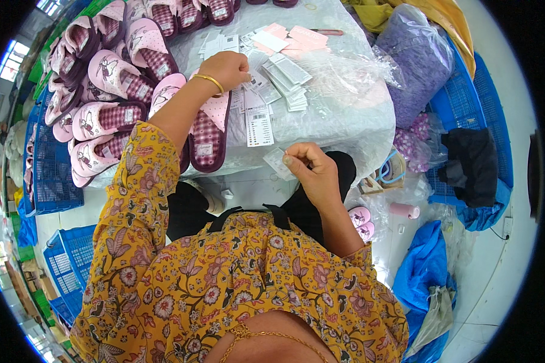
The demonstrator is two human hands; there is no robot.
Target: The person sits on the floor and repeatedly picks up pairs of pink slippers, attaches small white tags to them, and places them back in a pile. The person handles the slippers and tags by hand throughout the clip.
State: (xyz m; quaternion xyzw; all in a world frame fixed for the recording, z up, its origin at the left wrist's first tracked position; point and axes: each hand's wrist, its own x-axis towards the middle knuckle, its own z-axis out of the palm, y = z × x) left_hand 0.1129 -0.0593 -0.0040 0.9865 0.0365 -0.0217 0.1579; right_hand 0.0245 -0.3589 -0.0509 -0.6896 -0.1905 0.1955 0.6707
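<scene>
My left hand (226,70), with a gold bangle at its wrist, reaches over the table. Its fingers are curled together beside the loose labels (259,91); what they pinch, if anything, is hidden. Close to the table's near edge, my right hand (313,172) pinches a small whitish label (277,162) between thumb and fingers. Under my left forearm lies a pair of pink slippers (209,145) with checked plum insoles. A long printed label strip (259,126) hangs toward me from the paper pile. Right of it sits a fanned stack of white labels (287,78).
Many more pink slippers (118,78) crowd the table's left side. Pink cards (307,39) and crumpled clear plastic (351,75) lie farther back. Blue crates (57,175) flank the table, and a bagged purple bundle (415,60) stands at right. A blue sheet (421,266) lies on the floor.
</scene>
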